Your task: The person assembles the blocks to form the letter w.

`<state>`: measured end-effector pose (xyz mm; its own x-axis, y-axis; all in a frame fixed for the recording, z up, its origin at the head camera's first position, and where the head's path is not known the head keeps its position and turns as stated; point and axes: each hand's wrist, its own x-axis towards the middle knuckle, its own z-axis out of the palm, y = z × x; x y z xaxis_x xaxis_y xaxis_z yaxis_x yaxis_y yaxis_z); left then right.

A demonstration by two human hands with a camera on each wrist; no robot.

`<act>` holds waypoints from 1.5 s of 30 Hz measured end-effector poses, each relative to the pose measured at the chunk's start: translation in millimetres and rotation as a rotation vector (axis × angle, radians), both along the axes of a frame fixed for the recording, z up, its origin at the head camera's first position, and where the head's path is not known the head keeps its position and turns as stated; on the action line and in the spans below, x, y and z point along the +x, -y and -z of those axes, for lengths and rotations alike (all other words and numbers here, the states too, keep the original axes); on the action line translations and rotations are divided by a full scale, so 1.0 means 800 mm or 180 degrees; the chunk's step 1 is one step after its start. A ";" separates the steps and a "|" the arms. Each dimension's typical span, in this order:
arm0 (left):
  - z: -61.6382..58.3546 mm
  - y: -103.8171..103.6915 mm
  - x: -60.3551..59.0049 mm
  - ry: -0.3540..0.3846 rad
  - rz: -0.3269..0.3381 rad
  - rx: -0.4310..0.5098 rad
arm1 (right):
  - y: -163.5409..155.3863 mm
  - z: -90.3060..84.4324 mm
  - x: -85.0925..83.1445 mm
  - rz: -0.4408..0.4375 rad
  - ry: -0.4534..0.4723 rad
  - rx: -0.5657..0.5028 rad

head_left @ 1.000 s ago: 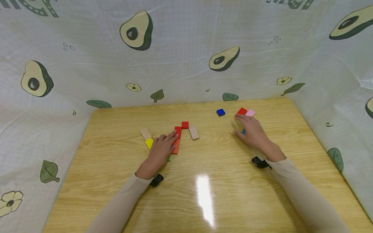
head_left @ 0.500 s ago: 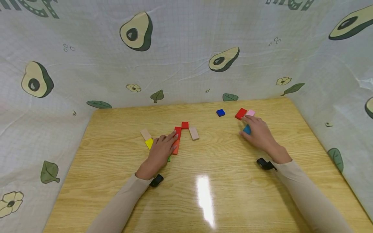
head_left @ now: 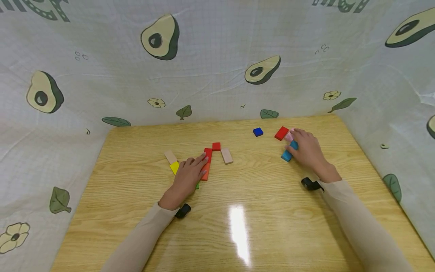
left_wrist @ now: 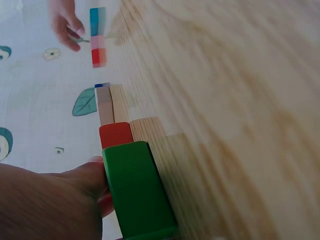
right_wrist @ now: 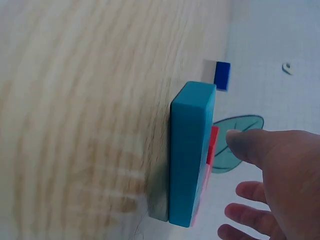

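Head view: the right hand has shifted toward the far right corner of the light wooden desk over the last second. The flat teal rectangular wooden block, earlier hidden almost wholly under that hand, now shows at the fingers' left side and lies clear on the desk. The fingers are loosely bent beside it and against the small pink wooden block, which touches the red square wooden block; whether they pinch anything I cannot tell. I judge the teal block is being slid into line with those two. Its long axis runs from the near left to the far right, its far end pointing toward the pink block. The left hand has not moved: its fingers lie straight, pressing on the long red-and-orange row of wooden blocks near the desk's middle.

Left wrist view: the left hand rests against a green rectangular wooden block at the near end of that row. Far off, the teal block, pink block and red block stand in one line.

Right wrist view: the teal block lies flat with its long axis running away from the camera. The right hand is spread beside it, thumb near its edge, gripping nothing that shows.
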<state>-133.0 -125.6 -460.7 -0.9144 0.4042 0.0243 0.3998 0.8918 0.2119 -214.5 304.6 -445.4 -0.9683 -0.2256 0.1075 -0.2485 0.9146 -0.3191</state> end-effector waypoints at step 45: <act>-0.001 -0.001 0.001 0.0029 -0.0033 -0.0010 | -0.008 0.010 -0.042 0.0386 0.0089 0.0123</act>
